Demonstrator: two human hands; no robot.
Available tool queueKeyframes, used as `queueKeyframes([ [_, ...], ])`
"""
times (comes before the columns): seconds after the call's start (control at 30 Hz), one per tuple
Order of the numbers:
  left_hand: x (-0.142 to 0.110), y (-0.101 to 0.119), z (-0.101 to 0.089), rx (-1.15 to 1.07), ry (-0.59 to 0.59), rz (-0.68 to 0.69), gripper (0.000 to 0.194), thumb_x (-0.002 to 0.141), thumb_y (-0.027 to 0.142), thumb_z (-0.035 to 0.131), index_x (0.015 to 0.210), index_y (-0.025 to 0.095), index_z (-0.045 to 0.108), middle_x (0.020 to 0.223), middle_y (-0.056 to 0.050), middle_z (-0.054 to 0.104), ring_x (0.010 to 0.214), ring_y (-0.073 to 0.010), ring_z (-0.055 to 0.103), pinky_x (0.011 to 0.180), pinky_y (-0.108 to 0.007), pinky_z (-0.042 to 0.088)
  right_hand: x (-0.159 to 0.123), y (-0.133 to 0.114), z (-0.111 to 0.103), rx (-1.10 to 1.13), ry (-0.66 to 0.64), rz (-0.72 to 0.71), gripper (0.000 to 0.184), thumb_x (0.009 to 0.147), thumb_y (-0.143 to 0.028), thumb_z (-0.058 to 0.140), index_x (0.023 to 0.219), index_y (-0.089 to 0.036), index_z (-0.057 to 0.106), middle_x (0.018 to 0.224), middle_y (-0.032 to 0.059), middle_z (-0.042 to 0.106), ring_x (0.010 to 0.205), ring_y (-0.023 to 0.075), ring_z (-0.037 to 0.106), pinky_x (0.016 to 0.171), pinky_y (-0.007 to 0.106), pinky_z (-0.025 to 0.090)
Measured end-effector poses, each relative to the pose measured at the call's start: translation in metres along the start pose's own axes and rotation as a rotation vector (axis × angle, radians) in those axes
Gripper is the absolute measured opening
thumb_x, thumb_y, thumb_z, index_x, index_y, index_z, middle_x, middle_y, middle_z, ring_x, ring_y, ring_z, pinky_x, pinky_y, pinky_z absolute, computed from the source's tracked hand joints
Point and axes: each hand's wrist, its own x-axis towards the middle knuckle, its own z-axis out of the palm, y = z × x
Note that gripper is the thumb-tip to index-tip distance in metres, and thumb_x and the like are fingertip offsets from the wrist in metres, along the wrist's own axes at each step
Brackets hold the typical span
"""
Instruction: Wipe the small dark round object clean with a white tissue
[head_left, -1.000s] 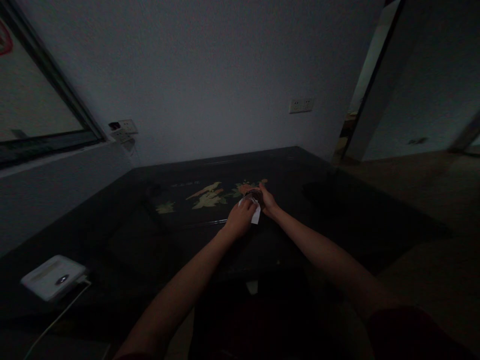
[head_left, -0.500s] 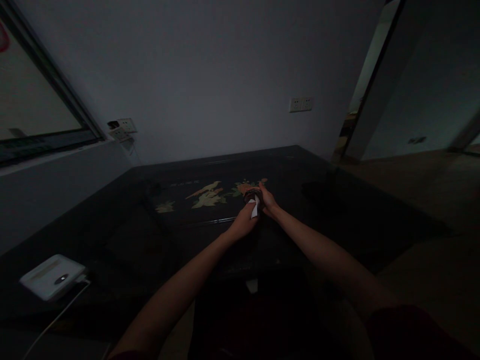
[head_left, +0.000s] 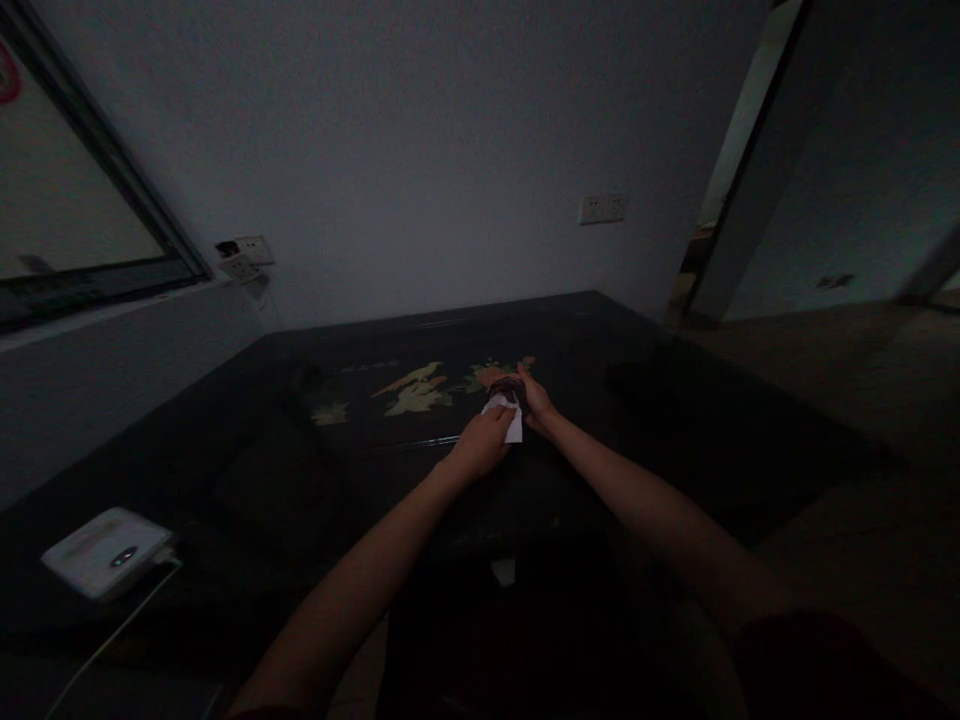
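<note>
Over the dark table (head_left: 420, 495), my right hand (head_left: 538, 404) is wrapped round the right side of a small, dark, rounded object (head_left: 507, 386). Its kind is hard to make out in the dim light. My left hand (head_left: 481, 443) has its fingers closed on a white piece of paper or tissue (head_left: 514, 431) and presses it to the near side of that object. Part of the white piece hangs below the fingers. Beyond my hands, a bird-and-flower picture (head_left: 417, 390) decorates the tabletop.
A white box-shaped device (head_left: 109, 550) with a cable stands at the table's left front. Wall sockets (head_left: 602, 209) are on the back wall (head_left: 420, 160), with more sockets (head_left: 244, 257) near the window at left. A doorway opens at the right.
My left hand has turned and shifted slightly left and down, its fingers now over the white piece. More of that piece shows, spread wider. My right hand stays in place.
</note>
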Motion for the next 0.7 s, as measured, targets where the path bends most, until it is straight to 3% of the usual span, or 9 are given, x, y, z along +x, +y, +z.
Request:
queueKeyframes([
  [0.23, -0.002, 0.002, -0.012, 0.216, 0.022, 0.024, 0.051, 0.082, 0.010, 0.051, 0.132, 0.016, 0.046, 0.139, -0.015, 0.047, 0.133, -0.0275, 0.041, 0.112, -0.047, 0.031, -0.001, -0.001, -0.002, -0.017, -0.016, -0.004, 0.042, 0.085, -0.054, 0.054, 0.066, -0.020, 0.070, 0.064, 0.0021, 0.070, 0.061, 0.0156, 0.061, 0.066, 0.028, 0.046],
  [0.37, -0.001, 0.002, -0.011, 0.214, 0.004, 0.011, 0.050, 0.083, 0.011, 0.050, 0.133, 0.015, 0.045, 0.138, -0.014, 0.048, 0.130, -0.0278, 0.044, 0.109, -0.044, 0.036, -0.003, -0.002, 0.000, 0.010, -0.003, 0.006, 0.044, 0.090, -0.047, 0.048, 0.065, -0.019, 0.070, 0.063, 0.0019, 0.070, 0.062, 0.0150, 0.061, 0.067, 0.027, 0.046],
  [0.53, -0.002, 0.001, -0.005, 0.035, -0.027, -0.054, 0.053, 0.082, 0.015, 0.051, 0.134, 0.019, 0.043, 0.132, -0.013, 0.051, 0.121, -0.0254, 0.051, 0.098, -0.037, 0.047, -0.002, -0.002, 0.001, 0.010, 0.009, -0.013, 0.042, 0.089, -0.048, 0.050, 0.066, -0.019, 0.069, 0.065, 0.0024, 0.071, 0.065, 0.0164, 0.063, 0.069, 0.028, 0.048],
  [0.7, 0.004, -0.003, 0.008, -0.250, 0.077, -0.045, 0.045, 0.078, 0.011, 0.052, 0.123, 0.015, 0.052, 0.127, -0.014, 0.055, 0.119, -0.0246, 0.052, 0.103, -0.039, 0.042, -0.002, -0.002, 0.001, -0.022, 0.002, 0.000, 0.043, 0.086, -0.054, 0.052, 0.066, -0.020, 0.068, 0.061, 0.0035, 0.069, 0.063, 0.0180, 0.064, 0.069, 0.030, 0.049],
])
